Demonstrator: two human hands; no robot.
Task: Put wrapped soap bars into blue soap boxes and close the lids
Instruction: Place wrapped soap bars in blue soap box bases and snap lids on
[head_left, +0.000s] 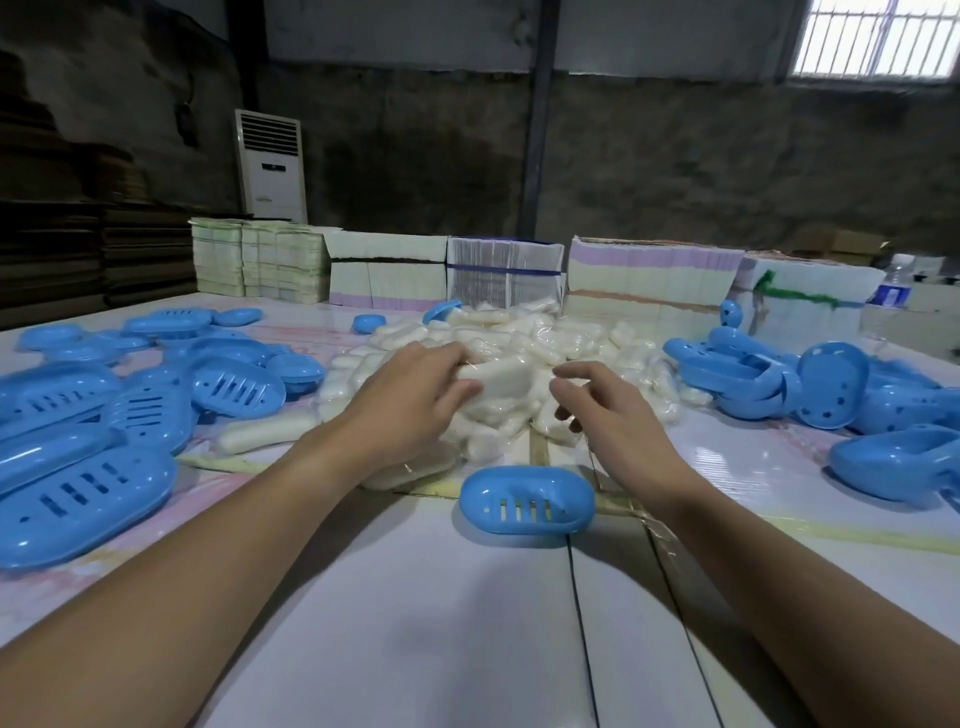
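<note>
Your left hand (410, 400) pinches a wrapped soap bar (498, 376); your right hand (602, 415) hovers loosely spread. The slick wrap may slip, toppling the soap pile (524, 338).

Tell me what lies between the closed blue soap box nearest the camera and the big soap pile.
Head view: bare table with yellowish tape seams separates the closed soap box from the pile.

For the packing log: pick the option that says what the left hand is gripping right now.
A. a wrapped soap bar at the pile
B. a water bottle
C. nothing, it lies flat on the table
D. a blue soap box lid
A: the left hand has its fingers and thumb curled round a wrapped soap bar at the top of the pile of wrapped soap bars; the closed blue soap box lies untouched nearer the person.
</note>
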